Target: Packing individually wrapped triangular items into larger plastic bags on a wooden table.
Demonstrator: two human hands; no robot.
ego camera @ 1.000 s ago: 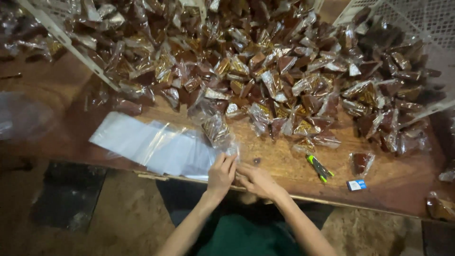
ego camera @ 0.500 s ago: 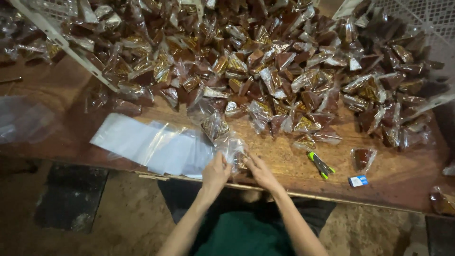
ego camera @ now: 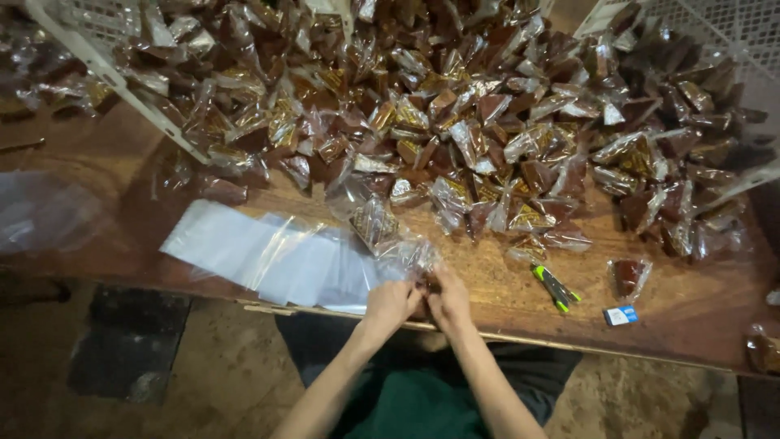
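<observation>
A big heap of filled brown packets (ego camera: 487, 122) already covers the far counter (ego camera: 699, 313), while a stack of empty clear bags (ego camera: 268, 260) at near left remains unfilled. Both hands, left (ego camera: 390, 302) and right (ego camera: 449, 299), pinch 1 small clear packet (ego camera: 406, 254) at the near edge

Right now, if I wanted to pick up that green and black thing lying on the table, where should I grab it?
Probably the middle of the green and black tool. It lies flat and slanted on the wooden table, long and thin, so pinch across its narrow sides from above. Nothing touches it; the small blue and white box sits apart, and the right hand is closest.
</observation>
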